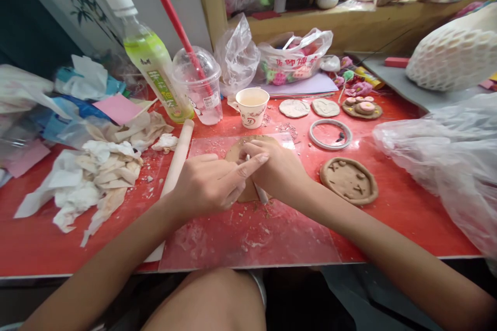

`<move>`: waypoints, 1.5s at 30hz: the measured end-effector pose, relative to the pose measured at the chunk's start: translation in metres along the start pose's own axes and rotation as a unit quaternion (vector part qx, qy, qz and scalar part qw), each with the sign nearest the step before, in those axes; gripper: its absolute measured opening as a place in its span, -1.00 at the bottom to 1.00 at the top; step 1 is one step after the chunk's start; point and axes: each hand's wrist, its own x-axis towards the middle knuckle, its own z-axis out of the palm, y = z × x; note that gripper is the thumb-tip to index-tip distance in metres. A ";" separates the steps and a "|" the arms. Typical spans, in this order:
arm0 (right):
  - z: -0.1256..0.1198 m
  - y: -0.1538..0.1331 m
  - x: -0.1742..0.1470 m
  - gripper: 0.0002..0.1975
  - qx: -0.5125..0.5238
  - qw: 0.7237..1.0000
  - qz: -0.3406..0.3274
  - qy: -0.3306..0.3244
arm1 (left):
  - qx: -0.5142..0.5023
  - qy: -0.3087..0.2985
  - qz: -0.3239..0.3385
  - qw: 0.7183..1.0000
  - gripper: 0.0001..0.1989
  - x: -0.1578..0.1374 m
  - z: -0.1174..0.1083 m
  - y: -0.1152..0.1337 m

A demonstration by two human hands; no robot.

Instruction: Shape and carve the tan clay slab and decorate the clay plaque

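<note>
My right hand [277, 163] is closed around a thin, pale stick-like tool [262, 195]. One end shows below the palm and a whitish tip shows by the fingers. My left hand [209, 183] is beside it, most fingers curled and the index finger reaching across to the right fingers; whether it grips anything is hidden. Beneath both hands, a flat brown clay slab [246, 194] lies on a clear plastic sheet [248, 248], partly covered by the hands. A round clay piece [348, 181] with a raised rim and small marks sits to the right.
A rolling pin [178, 158] lies left of the sheet. Behind stand a paper cup [252, 108], a plastic cup [198, 88] with a red straw and a green drink bottle [153, 64]. Crumpled tissues [97, 170] lie left, a ring [330, 134] and plastic bag [438, 150] right.
</note>
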 end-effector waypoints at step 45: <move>0.000 0.000 0.001 -0.83 -0.035 0.999 -0.002 -0.023 | -0.151 -0.063 -0.033 0.986 -0.66 0.003 -0.004 0.007</move>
